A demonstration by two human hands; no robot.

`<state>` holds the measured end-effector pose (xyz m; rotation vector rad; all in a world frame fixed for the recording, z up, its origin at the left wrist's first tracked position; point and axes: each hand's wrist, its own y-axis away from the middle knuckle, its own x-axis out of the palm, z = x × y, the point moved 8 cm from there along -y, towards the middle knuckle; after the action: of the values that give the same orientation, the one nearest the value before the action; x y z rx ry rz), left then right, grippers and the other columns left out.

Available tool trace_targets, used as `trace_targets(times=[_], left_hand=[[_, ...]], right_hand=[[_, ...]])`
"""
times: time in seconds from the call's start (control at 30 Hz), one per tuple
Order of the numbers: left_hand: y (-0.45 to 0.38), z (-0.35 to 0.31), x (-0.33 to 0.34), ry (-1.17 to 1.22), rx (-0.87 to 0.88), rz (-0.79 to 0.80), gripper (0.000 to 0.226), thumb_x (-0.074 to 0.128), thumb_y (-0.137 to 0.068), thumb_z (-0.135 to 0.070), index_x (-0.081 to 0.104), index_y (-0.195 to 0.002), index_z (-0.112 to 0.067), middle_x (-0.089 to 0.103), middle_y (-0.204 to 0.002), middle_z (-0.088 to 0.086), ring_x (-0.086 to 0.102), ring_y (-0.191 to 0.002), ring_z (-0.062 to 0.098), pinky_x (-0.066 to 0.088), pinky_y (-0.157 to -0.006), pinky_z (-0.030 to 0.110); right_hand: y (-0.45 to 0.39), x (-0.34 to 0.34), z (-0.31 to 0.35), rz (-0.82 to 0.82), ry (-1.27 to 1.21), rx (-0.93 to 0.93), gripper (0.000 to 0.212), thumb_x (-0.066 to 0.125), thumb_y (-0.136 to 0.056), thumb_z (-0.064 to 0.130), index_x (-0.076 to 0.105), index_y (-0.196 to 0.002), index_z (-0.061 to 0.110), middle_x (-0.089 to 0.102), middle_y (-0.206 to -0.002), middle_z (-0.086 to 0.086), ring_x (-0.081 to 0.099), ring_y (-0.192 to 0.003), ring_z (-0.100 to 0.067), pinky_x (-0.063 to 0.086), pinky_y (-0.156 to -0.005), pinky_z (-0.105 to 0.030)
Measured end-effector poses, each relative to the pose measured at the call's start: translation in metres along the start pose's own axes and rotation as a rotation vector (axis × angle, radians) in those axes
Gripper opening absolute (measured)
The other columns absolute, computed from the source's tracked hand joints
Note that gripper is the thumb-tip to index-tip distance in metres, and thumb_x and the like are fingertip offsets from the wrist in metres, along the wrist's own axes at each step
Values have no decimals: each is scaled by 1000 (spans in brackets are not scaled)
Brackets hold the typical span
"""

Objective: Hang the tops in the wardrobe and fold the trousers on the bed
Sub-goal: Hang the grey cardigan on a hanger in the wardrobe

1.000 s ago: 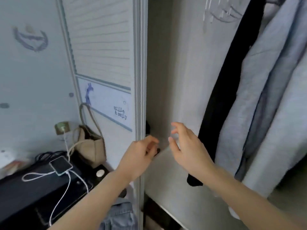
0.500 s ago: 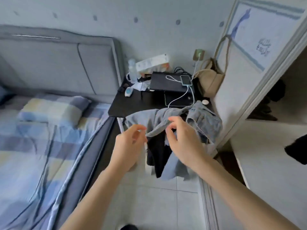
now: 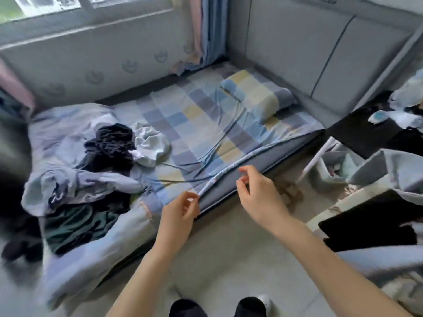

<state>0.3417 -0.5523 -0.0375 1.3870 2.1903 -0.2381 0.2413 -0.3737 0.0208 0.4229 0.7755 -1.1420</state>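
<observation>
1. Both hands are hanging empty over the bed edge: left hand with fingers loosely curled, holding nothing, and right hand relaxed the same way.
2. The clothes pile is sitting well off to the left on the mattress, all tangled, dark and pale pieces mixed together.
3. Risk I'm seeing: grabbing one piece is probably dragging others along, maybe onto the floor.
4. Telling tops from trousers in that heap is looking tricky too.
</observation>
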Motion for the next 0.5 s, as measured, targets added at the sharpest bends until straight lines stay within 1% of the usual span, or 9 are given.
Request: trace_targets(times=[0.07,0.13,0.2,0.3,0.43,0.5], left_hand=[[6,46,-49,8,-62,-50,22,54,-96,-20,61,-85,-38,69,-65,-11,64,-64,6,52,-63,25],[13,85,-91,0,-108,-85,18,55,-96,-20,63,-87,-35,68,-66,-13,64,-64,4,52,-63,28],[18,126,-128,3,-177,-115,13,57,-95,-20,64,-90,-28,69,-66,-9,64,-65,5,53,-64,30],[19,185,-179,32,-286,-159,9,57,-95,-21,63,-91,-26,70,-69,-2,66,-67,12,55,-68,37],[17,250,-236,17,-418,-231,8,56,-94,-18,61,-91,-24,70,-74,-3,66,-71,17,51,-65,31],[12,275,-251,6,-476,-237,9,56,-92,-17,62,-93,-23,69,-81,-1,64,-76,18,50,-65,30]], right_hand=[[-6,52,35,88,7,-36,29,46,-97,21,50,-125,14,65,-109,-7,58,-103,-29,45,-79,-37],[-6,97,63,162,-2,-38,29,45,-97,22,50,-124,14,64,-108,-9,58,-102,-29,44,-76,-36],[-4,140,86,231,-10,-20,29,44,-97,22,50,-124,14,64,-107,-10,58,-101,-29,44,-77,-36],[-4,198,120,322,5,-19,30,44,-97,24,50,-125,15,65,-106,-9,58,-101,-29,46,-79,-38],[-13,268,162,444,21,-26,31,45,-97,25,50,-126,15,65,-107,-8,58,-102,-27,47,-82,-39],[-23,291,173,483,33,-14,30,46,-97,25,51,-124,14,65,-106,-7,58,-102,-26,45,-80,-37]])
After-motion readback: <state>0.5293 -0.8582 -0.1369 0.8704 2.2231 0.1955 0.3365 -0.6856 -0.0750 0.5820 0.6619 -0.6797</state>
